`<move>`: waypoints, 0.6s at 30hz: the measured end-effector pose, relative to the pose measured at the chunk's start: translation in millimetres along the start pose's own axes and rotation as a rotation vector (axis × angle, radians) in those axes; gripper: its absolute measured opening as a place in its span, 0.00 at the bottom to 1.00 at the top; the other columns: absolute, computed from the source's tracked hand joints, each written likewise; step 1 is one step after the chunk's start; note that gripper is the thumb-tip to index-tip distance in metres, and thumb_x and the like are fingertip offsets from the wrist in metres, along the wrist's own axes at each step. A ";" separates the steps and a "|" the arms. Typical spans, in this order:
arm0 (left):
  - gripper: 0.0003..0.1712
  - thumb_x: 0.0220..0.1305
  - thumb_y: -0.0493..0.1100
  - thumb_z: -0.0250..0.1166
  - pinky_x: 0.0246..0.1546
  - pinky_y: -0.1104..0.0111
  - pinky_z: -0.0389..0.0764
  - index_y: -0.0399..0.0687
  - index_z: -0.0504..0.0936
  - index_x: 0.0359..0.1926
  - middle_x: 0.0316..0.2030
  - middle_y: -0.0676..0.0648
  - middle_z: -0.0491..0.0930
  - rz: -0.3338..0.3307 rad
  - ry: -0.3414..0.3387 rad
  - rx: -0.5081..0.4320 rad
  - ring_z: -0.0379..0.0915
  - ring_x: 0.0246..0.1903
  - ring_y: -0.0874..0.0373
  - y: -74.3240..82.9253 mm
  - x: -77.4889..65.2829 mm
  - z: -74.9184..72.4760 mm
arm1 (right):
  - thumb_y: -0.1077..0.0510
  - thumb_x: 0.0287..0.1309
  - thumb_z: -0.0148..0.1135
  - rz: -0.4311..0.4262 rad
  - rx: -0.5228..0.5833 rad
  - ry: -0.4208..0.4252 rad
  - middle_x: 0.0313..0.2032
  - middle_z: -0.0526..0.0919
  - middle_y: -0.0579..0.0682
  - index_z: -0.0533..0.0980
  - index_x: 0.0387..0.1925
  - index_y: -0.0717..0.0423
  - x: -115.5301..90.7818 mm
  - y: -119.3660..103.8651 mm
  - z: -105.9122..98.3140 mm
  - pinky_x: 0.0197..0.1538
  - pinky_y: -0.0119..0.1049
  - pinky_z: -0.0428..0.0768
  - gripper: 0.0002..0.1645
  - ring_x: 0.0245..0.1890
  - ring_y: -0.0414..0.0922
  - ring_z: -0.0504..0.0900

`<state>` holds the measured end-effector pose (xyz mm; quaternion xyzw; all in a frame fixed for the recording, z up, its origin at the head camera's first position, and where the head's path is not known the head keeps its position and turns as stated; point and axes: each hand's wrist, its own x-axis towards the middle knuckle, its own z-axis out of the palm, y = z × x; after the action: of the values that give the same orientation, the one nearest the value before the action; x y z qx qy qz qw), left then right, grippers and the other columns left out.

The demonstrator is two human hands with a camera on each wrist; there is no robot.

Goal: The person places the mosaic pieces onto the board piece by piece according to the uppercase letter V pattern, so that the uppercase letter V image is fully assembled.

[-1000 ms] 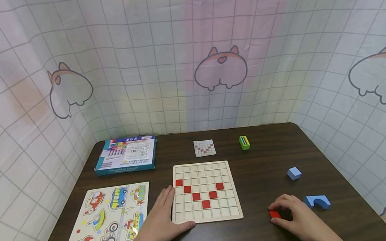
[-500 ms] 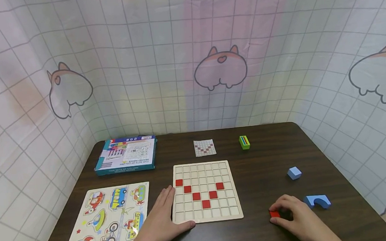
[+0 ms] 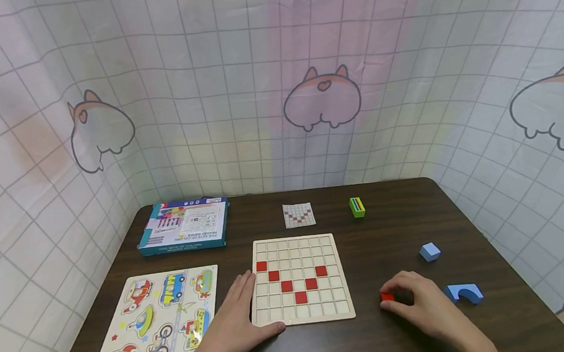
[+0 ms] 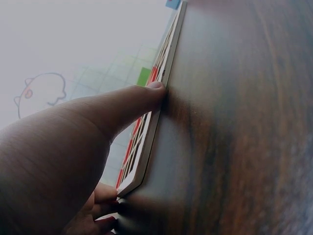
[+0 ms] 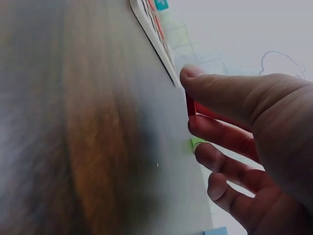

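Note:
A pale wooden grid board [image 3: 298, 252] lies flat on the table, with several red square tiles set in its cells in a V-like pattern. My left hand [image 3: 235, 318] rests at the board's left side, fingers straight along the edge and thumb at the near edge. In the left wrist view the thumb touches the board's rim [image 4: 146, 156]. To the right of the board, my right hand [image 3: 418, 303] pinches a red square tile [image 3: 387, 296] between thumb and index finger. The right wrist view shows this tile [image 5: 190, 105] edge-on, off the table.
Behind the board lies a small printed grid card [image 3: 299, 215], beside a green block with coloured stripes [image 3: 357, 207]. A blue cube [image 3: 430, 252] and a blue arch block [image 3: 464, 293] sit at right. A boxed set [image 3: 185, 226] and a picture puzzle board [image 3: 156, 318] occupy the left.
My right hand has lifted the red tile and moved slightly left and away from me, towards the board. The left hand and the board stay where they were.

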<state>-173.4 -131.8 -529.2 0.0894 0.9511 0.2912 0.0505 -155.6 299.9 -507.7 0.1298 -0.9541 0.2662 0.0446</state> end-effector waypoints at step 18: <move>0.80 0.48 0.84 0.78 0.85 0.43 0.65 0.48 0.57 0.90 0.89 0.45 0.55 0.005 0.004 -0.004 0.47 0.90 0.42 -0.4 0.3 0.3 | 0.45 0.64 0.83 -0.016 0.033 -0.007 0.44 0.87 0.32 0.90 0.48 0.38 50.4 -15.8 10.3 0.62 0.53 0.88 0.13 0.51 0.41 0.85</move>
<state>-173.7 -131.9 -529.7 0.0910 0.9505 0.2932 0.0482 -200.0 270.3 -500.9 0.1390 -0.9487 0.2811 0.0412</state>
